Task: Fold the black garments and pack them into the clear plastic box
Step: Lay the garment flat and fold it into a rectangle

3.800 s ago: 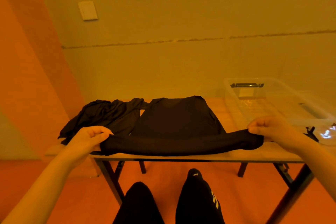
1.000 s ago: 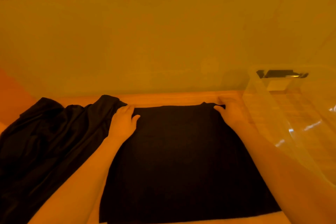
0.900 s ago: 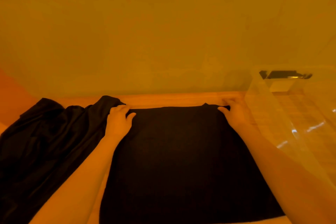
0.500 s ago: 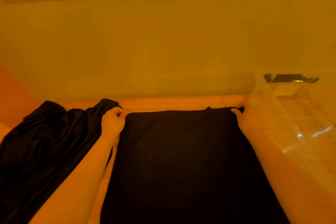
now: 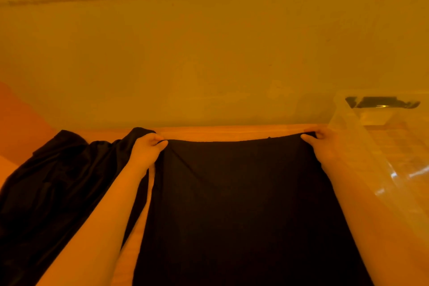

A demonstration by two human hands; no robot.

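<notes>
A second ago both hands lay flatter on the far edge of the black garment (image 5: pixel 232 204), set in from its corners; now they have slid outward to the corners themselves and closed. The left hand (image 5: pixel 145 152) has its fingers curled, thumb against them, pinching the far left corner, and the right hand (image 5: pixel 321 146) pinches the far right corner just beside the wall of the clear plastic box (image 5: pixel 371 169). The far edge between them now runs taut, with a crease running down from the left corner, so the cloth looks gripped and ready to be drawn back toward the person for the next fold. That would put the task early: this piece is only partly folded and nothing dark shows in the part of the box in view. The garment lies spread on the tabletop (image 5: pixel 232 132), its gripped edge parallel to the wall and its long axis running from that edge toward the person, off the bottom of the view. To its left a crumpled pile of black clothes (image 5: pixel 51 181) waits, unfolded, partly under the left forearm.
</notes>
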